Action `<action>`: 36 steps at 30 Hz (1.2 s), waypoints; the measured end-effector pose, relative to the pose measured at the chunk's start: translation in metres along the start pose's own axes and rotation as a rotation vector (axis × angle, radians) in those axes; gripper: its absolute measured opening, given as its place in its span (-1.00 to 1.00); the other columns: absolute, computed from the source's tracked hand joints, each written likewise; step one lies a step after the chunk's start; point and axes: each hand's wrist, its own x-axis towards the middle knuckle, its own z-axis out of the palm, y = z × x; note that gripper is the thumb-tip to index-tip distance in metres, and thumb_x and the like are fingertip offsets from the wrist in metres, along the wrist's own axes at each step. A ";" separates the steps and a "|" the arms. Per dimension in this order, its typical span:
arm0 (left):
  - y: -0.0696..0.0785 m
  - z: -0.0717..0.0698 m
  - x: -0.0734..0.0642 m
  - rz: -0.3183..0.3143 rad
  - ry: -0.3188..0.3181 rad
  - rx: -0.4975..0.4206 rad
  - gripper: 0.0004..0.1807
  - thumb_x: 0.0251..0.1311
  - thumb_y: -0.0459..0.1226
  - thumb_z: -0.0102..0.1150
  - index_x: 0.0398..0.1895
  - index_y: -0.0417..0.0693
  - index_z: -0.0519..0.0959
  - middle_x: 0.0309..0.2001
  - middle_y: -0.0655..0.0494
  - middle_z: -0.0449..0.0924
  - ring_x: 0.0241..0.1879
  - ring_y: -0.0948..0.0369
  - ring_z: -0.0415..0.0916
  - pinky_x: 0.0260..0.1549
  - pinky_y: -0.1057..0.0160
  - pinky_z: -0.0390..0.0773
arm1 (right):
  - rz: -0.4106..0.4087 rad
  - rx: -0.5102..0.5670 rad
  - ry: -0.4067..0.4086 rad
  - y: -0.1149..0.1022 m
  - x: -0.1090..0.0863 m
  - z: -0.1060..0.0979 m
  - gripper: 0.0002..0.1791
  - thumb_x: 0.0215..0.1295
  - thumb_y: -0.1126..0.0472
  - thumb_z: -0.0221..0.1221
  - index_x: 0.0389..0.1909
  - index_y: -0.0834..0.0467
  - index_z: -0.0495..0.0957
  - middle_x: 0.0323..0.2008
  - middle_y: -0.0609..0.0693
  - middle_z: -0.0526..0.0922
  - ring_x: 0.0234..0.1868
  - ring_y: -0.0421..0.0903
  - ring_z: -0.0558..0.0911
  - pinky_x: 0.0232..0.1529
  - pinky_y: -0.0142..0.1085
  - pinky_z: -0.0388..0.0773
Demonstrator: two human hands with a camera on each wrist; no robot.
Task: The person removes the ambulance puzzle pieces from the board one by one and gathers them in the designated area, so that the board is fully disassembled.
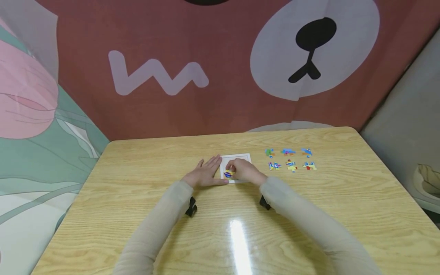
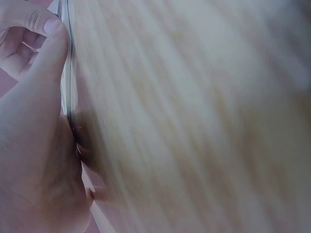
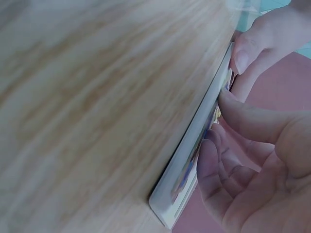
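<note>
Pinching narrowly, the right hand [image 1: 245, 170] has a puzzle piece [image 1: 228, 174] at its fingertips.

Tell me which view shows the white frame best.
The head view: it looks down on the white frame, showing most of its outline, though the left hand and right hand cover parts. The right wrist view catches one side and a corner, slanted; the left wrist view, only a thin edge.

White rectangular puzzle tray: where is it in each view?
Head: the white rectangular puzzle tray lies just below centre, touching the left hand.
Left wrist: only a thin edge shows, upper left.
Right wrist: right of centre, slanting from upper right to bottom centre.
Shared landmark: the light wood-grain table.
</note>
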 end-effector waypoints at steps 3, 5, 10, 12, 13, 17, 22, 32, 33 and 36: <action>0.001 0.000 -0.001 -0.004 -0.004 0.003 0.08 0.18 0.41 -0.21 0.54 0.05 -0.35 0.55 0.17 -0.46 0.55 0.23 -0.44 0.49 -0.09 -0.36 | 0.002 0.019 -0.006 0.001 0.000 0.000 -0.65 0.13 0.35 0.30 -0.04 0.16 0.55 -0.16 0.09 0.64 -0.12 -0.03 0.58 0.01 -0.13 0.53; 0.001 0.000 -0.001 -0.008 -0.006 -0.001 0.08 0.18 0.41 -0.21 0.53 0.05 -0.36 0.55 0.18 -0.46 0.55 0.24 -0.44 0.49 -0.08 -0.37 | 0.001 0.038 -0.004 0.001 -0.001 -0.001 -0.67 0.13 0.35 0.29 -0.05 0.15 0.53 -0.17 0.09 0.63 -0.14 -0.03 0.58 -0.02 -0.13 0.53; 0.001 0.001 -0.001 -0.009 0.000 0.010 0.08 0.18 0.40 -0.20 0.54 0.04 -0.34 0.56 0.17 -0.45 0.55 0.23 -0.43 0.49 -0.08 -0.35 | -0.022 0.073 0.021 0.002 -0.001 0.001 -0.67 0.11 0.40 0.29 -0.09 0.17 0.50 -0.15 0.11 0.64 -0.12 -0.01 0.59 -0.02 -0.12 0.54; 0.000 0.002 0.000 -0.008 0.001 0.014 0.07 0.19 0.40 -0.20 0.54 0.04 -0.33 0.56 0.16 -0.44 0.55 0.22 -0.42 0.49 -0.09 -0.34 | -0.034 0.079 0.031 0.002 -0.002 0.002 -0.66 0.10 0.41 0.30 -0.10 0.17 0.49 -0.15 0.11 0.65 -0.13 -0.01 0.60 -0.02 -0.13 0.54; 0.000 0.002 0.000 -0.010 0.000 0.013 0.07 0.19 0.40 -0.20 0.54 0.03 -0.33 0.56 0.16 -0.44 0.55 0.22 -0.43 0.49 -0.09 -0.34 | -0.038 0.081 0.036 0.002 -0.002 0.002 -0.66 0.09 0.42 0.30 -0.11 0.17 0.49 -0.16 0.11 0.65 -0.14 -0.02 0.60 -0.03 -0.15 0.55; 0.000 0.002 0.001 -0.013 -0.003 0.014 0.07 0.19 0.39 -0.19 0.54 0.03 -0.34 0.56 0.16 -0.45 0.55 0.22 -0.43 0.49 -0.10 -0.33 | -0.054 0.102 0.051 0.002 -0.003 0.002 -0.66 0.05 0.44 0.31 -0.14 0.18 0.50 -0.24 0.08 0.65 -0.23 -0.07 0.58 -0.12 -0.22 0.54; 0.001 0.000 0.000 -0.013 -0.005 0.013 0.08 0.19 0.40 -0.19 0.53 0.05 -0.36 0.56 0.17 -0.46 0.55 0.23 -0.43 0.49 -0.09 -0.35 | -0.078 0.184 0.070 0.005 -0.003 -0.003 -0.74 0.08 0.46 0.27 -0.19 0.22 0.54 -0.30 0.12 0.66 -0.27 -0.07 0.60 -0.19 -0.27 0.55; 0.004 -0.005 -0.002 -0.018 -0.022 -0.015 0.09 0.18 0.40 -0.18 0.53 0.06 -0.37 0.56 0.17 -0.46 0.55 0.23 -0.44 0.49 -0.08 -0.38 | -0.024 0.391 0.025 0.011 -0.002 -0.014 -0.73 0.19 0.41 0.18 -0.06 0.29 0.57 -0.22 0.18 0.65 -0.30 -0.13 0.60 -0.31 -0.39 0.58; 0.004 -0.006 -0.003 -0.019 -0.024 -0.017 0.09 0.18 0.40 -0.18 0.53 0.06 -0.37 0.56 0.17 -0.46 0.55 0.23 -0.45 0.49 -0.08 -0.38 | -0.018 0.407 0.021 0.012 -0.003 -0.016 -0.72 0.19 0.41 0.17 -0.05 0.30 0.56 -0.22 0.19 0.65 -0.31 -0.13 0.61 -0.31 -0.39 0.59; 0.004 -0.005 -0.003 -0.019 -0.026 -0.018 0.09 0.18 0.39 -0.17 0.53 0.05 -0.36 0.56 0.17 -0.46 0.55 0.22 -0.44 0.49 -0.08 -0.38 | -0.024 0.428 0.019 0.015 -0.005 -0.021 -0.71 0.23 0.40 0.15 -0.01 0.32 0.55 -0.20 0.21 0.64 -0.30 -0.13 0.63 -0.27 -0.34 0.64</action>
